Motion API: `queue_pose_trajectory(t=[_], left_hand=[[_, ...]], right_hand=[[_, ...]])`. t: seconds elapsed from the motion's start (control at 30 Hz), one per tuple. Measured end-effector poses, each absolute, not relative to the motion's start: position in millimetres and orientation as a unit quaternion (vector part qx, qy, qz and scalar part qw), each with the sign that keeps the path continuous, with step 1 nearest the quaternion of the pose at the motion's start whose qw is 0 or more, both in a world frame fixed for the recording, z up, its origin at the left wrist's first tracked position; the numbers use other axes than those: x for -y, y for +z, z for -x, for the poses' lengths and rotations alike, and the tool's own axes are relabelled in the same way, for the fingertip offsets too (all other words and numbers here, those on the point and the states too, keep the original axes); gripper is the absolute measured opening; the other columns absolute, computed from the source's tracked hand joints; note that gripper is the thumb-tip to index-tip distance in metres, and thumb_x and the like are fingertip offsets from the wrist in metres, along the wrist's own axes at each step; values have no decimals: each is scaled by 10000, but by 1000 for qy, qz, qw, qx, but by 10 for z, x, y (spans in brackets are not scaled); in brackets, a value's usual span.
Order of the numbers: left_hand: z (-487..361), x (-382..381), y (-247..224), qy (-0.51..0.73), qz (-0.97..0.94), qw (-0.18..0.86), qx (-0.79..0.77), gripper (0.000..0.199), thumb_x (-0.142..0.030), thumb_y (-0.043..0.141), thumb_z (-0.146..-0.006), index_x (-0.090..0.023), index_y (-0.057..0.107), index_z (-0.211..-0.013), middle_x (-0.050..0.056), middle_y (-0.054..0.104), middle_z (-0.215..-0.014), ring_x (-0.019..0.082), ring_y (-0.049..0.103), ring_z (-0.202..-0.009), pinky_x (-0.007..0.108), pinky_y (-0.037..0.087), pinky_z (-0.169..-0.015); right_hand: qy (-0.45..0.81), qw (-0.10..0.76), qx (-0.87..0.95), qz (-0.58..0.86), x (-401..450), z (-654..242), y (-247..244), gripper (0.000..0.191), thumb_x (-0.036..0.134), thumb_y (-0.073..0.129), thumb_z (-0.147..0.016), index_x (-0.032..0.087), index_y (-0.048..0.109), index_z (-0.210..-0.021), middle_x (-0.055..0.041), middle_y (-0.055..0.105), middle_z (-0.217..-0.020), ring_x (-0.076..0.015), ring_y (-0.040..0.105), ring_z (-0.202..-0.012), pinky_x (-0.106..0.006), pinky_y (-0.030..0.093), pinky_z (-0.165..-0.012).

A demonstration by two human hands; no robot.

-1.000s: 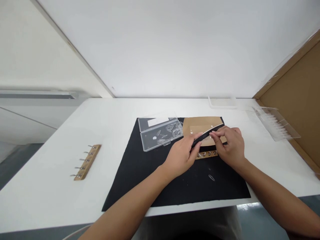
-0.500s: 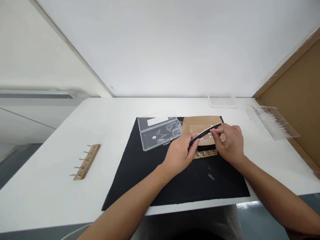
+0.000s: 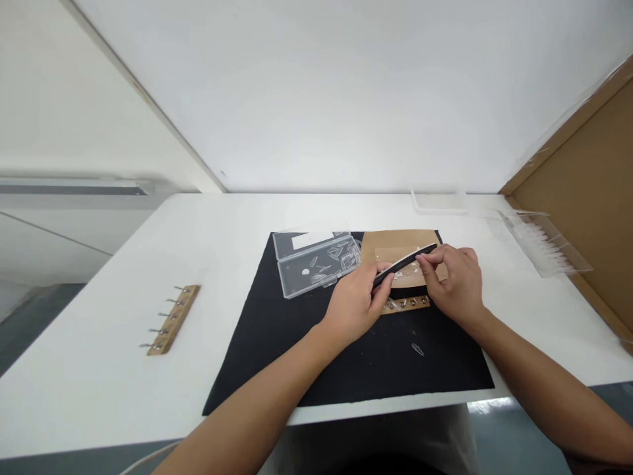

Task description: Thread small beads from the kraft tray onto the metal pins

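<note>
My left hand [image 3: 357, 298] grips one end of a black nail file [image 3: 403, 264], thumb and fingers closed around it. The file slants up to the right, a pale edge along its top. Close to its far end, my right hand [image 3: 452, 280] is closed in a pinch against the file; whatever lies between the fingertips is too small to make out. Beneath the file lies a brown sheet [image 3: 376, 239] with a clear piece and small pale bits on it. A wooden strip with metal clips [image 3: 408, 304] lies just below, partly hidden by my left hand.
An open clear plastic box [image 3: 297, 280] of clear nail tips stands left on the black mat [image 3: 277, 356]. One loose nail tip [image 3: 418, 349] lies nearer me. Another clip strip [image 3: 174, 321] is far left. At right are a clear tray [image 3: 440, 203] and a clear pack [image 3: 544, 244].
The nail file has shifted very slightly between my hands. Both hands keep nearly the same place and grip.
</note>
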State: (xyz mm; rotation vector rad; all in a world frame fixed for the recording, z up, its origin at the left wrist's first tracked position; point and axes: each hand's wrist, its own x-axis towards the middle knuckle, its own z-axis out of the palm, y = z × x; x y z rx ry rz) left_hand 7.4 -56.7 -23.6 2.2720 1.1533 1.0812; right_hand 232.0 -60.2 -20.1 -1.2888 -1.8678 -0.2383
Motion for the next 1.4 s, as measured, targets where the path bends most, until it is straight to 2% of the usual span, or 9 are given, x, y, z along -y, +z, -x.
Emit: queue_pose_trajectory(t=[0.2,0.4,0.67,1.17,1.4], left_hand=[[-77,565,-262,390,-807,179,-405,207,-300,551,-1061,-179,671,-1178,54,772,-960,202,752,-838,300,576,-770],[-86,552,-320,393,-813,149,-403,233,-332,530,-1086,-168,660,-1189,82,784,-1033,226,771,-932,323,598,-826],[-100,555,-316,393,-820,129,-396,227,-314,494,-1101,-163,644,-1179,78,775,-976,225,776,-895,319,604,-793],[-77,598,-283,401,-818,70,-405,245,-362,455,-1117,-173,601,-1168,69,758,-942,209,774,-836,289,582,-709],[-72,599,-299,392,-821,90,-406,239,-367,471,-1107,-181,611,-1162,72,763,-951,211,775,-852,302,603,-751]], right_hand=[[-75,412,755,505,620,-2257,-227,196,278,671,-1020,228,564,-863,29,698,-760,-163,659,-681,-382,394,-785],[-80,404,755,510,623,-2264,-232,196,277,677,-1017,229,569,-861,37,690,-750,-160,655,-675,-385,381,-783],[-61,397,771,495,600,-2217,-264,229,282,648,-1030,229,544,-833,35,684,-740,-160,628,-651,-390,381,-776],[-25,468,722,509,682,-2255,-157,160,274,685,-1002,242,590,-878,24,719,-778,-175,693,-707,-407,449,-842],[-21,470,707,527,695,-2285,-128,167,326,673,-1015,255,605,-879,11,736,-791,-194,703,-721,-428,469,-858]])
